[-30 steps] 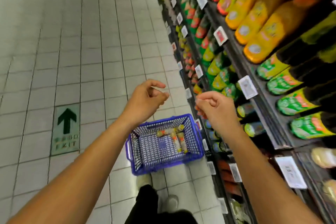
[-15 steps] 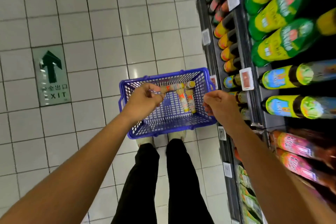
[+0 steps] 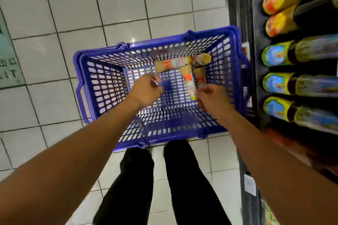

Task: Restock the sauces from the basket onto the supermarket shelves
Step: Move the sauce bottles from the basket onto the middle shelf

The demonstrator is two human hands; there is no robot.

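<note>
- four or so sauce bottles [image 3: 172,65] were seen lying on their sides, bunched in the far right corner of the basket [image 3: 102,86], the corner nearest the shelves [image 3: 256,71]; none had yet been lifted out.
- the basket was set on the tiled floor [image 3: 54,14] just beside the shelves and ahead of the person's legs [image 3: 139,179], presumably so that each bottle could be carried across in one short reach.
- the left hand [image 3: 146,90] was held low over the middle of the basket, its fingers loosely curled and nothing held in them; it was judged to be headed for the bottle laid along the far wall.
- the right hand [image 3: 213,98] was held near the right wall, curled, just beside the cap end of one lengthwise bottle [image 3: 188,80]; whether that bottle was pinched or merely neared could not be told through the blur.
- rows of shelved bottles [image 3: 278,84] were faced outward on the right; the pick-up step was judged to be in hand, with the basket's bottles left to be shelved.
</note>
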